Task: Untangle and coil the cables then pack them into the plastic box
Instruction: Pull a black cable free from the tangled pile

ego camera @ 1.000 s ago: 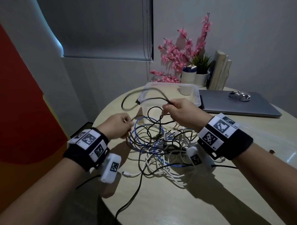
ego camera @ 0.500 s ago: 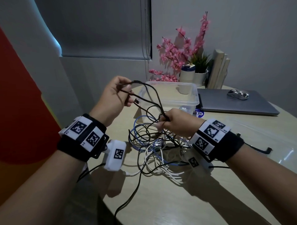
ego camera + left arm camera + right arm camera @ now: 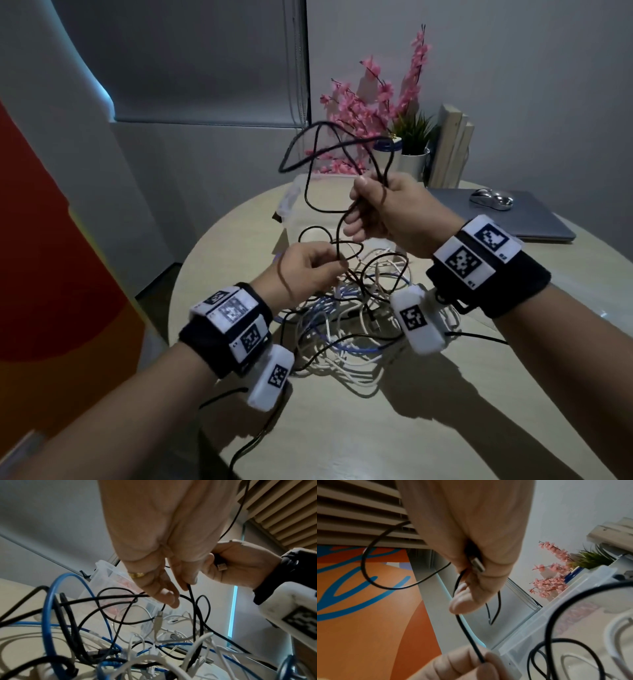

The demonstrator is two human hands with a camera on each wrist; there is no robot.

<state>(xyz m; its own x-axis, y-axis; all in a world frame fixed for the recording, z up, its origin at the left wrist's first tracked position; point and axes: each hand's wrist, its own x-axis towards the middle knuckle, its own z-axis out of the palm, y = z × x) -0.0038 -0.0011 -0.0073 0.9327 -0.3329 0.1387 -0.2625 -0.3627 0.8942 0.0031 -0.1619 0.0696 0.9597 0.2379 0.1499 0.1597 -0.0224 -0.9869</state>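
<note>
Only our right wrist view showed the metal plug (image 3: 477,564) tucked under curled fingers (image 3: 462,601); our left hand (image 3: 301,270) pinched the black cable (image 3: 339,233) below.

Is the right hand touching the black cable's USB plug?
Touching. The right wrist view shows the right hand with its fingers curled round the metal USB plug of the black cable.

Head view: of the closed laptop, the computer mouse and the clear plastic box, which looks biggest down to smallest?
1. Laptop, though partly hidden.
2. Plastic box, largely hidden by hands; its rank against the laptop is unsure.
3. Mouse, clearly smallest.
</note>
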